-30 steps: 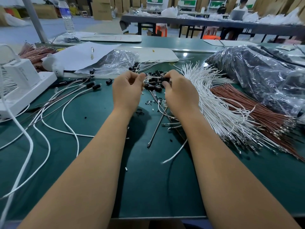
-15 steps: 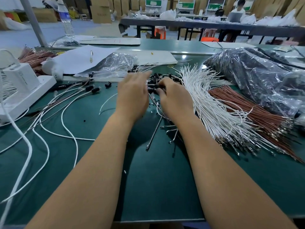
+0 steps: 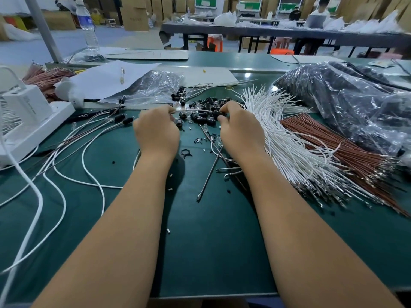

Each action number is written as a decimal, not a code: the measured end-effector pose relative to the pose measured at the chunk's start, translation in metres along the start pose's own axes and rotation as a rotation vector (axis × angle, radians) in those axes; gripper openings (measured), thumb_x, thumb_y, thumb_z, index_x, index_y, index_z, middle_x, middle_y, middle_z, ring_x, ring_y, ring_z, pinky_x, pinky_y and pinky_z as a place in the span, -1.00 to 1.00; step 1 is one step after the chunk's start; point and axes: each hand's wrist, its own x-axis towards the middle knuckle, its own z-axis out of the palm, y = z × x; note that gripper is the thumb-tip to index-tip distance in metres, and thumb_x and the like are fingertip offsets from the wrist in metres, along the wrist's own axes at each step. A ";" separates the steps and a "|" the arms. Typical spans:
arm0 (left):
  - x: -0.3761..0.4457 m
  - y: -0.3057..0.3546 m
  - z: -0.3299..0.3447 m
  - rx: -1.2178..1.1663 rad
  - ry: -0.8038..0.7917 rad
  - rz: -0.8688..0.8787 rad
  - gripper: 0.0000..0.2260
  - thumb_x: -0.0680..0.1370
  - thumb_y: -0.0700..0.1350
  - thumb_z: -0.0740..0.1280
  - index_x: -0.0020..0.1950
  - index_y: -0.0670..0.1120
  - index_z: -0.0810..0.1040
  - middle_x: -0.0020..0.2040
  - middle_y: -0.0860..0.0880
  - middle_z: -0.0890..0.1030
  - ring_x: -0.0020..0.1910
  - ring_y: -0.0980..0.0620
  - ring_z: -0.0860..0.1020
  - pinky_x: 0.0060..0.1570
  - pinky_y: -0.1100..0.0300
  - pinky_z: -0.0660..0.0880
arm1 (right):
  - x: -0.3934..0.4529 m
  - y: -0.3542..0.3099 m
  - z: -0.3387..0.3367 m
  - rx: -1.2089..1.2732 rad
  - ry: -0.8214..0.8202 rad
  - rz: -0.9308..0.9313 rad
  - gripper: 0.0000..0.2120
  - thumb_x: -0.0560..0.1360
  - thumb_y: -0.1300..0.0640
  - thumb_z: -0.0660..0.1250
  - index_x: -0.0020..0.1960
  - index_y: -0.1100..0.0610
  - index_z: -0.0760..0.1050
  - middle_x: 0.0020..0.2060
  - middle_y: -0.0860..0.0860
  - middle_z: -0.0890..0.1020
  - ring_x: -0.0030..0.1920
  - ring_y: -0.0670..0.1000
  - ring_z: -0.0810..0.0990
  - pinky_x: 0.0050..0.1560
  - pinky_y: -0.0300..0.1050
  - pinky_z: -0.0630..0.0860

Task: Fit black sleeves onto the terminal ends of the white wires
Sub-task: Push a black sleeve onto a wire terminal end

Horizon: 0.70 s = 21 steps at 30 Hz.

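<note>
My left hand [image 3: 156, 132] pinches a white wire [image 3: 193, 110] that spans across to my right hand [image 3: 241, 130]. My right hand pinches a black sleeve [image 3: 216, 113] at the wire's end. Both hands hover over a pile of loose black sleeves [image 3: 205, 107] on the green table [image 3: 211, 241]. A large fan of bare white wires [image 3: 284, 134] lies just right of my right hand. Finished white wires with black sleeves [image 3: 126, 120] lie to the left.
Brown wires [image 3: 347, 150] lie beside the white fan. A plastic bag of black parts [image 3: 347, 101] sits at right, a smaller bag [image 3: 153, 87] and white paper [image 3: 106, 78] behind. A white device [image 3: 26, 116] stands at left. A thin metal rod [image 3: 210, 172] lies between my forearms.
My left hand drew back from reaching into the sleeve pile and now pinches a white wire. My right hand brought a black sleeve up to the wire's end.
</note>
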 end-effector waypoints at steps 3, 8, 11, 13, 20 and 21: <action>-0.004 0.013 0.001 -0.114 -0.025 0.138 -0.70 0.55 -0.27 0.20 0.20 -0.09 0.61 0.10 -0.08 0.65 0.14 -0.13 0.51 0.16 0.04 0.41 | -0.003 -0.005 0.002 0.062 -0.025 -0.039 -0.85 0.60 0.13 0.24 0.14 0.12 0.49 -0.16 0.00 0.58 -0.20 0.02 0.48 -0.36 -0.18 0.27; -0.010 0.028 0.008 -0.201 -0.122 0.299 -0.76 0.53 -0.27 0.26 0.12 -0.12 0.66 0.02 -0.11 0.67 0.03 -0.16 0.56 0.04 0.01 0.46 | -0.005 -0.009 0.005 0.022 -0.038 -0.080 -0.85 0.59 0.13 0.22 0.12 0.13 0.49 -0.05 0.07 0.63 -0.11 0.11 0.52 -0.21 -0.08 0.35; -0.005 0.018 0.006 -0.217 -0.106 0.115 -0.75 0.54 -0.29 0.23 0.11 -0.14 0.66 -0.03 -0.13 0.68 -0.04 -0.16 0.59 -0.04 0.05 0.50 | -0.002 -0.002 0.002 -0.006 -0.009 -0.022 -0.86 0.60 0.15 0.22 0.12 0.14 0.49 -0.16 0.03 0.59 -0.22 0.04 0.47 -0.28 -0.13 0.31; -0.003 0.012 0.004 -0.181 -0.095 0.010 -0.74 0.55 -0.28 0.21 0.11 -0.13 0.65 -0.08 -0.13 0.68 -0.10 -0.16 0.59 -0.05 0.05 0.51 | 0.000 0.001 0.001 0.022 0.005 0.012 -0.87 0.61 0.17 0.22 0.11 0.15 0.50 -0.18 0.02 0.58 -0.22 0.04 0.51 -0.29 -0.13 0.33; -0.010 0.031 0.004 -0.466 -0.225 0.051 -0.85 0.54 -0.21 0.32 0.04 -0.11 0.66 -0.18 0.02 0.63 -0.27 0.23 0.52 -0.22 0.44 0.40 | -0.002 -0.002 0.004 0.069 -0.044 -0.086 -0.87 0.59 0.16 0.23 0.10 0.11 0.52 -0.14 0.04 0.64 -0.18 0.06 0.50 -0.28 -0.11 0.32; -0.011 0.032 0.004 -0.495 -0.238 0.050 -0.86 0.54 -0.21 0.34 0.04 -0.12 0.67 -0.16 0.02 0.64 -0.23 0.21 0.55 -0.19 0.47 0.41 | -0.002 -0.002 0.004 0.072 -0.046 -0.094 -0.86 0.59 0.15 0.23 0.11 0.10 0.53 -0.12 0.05 0.65 -0.15 0.08 0.53 -0.24 -0.09 0.37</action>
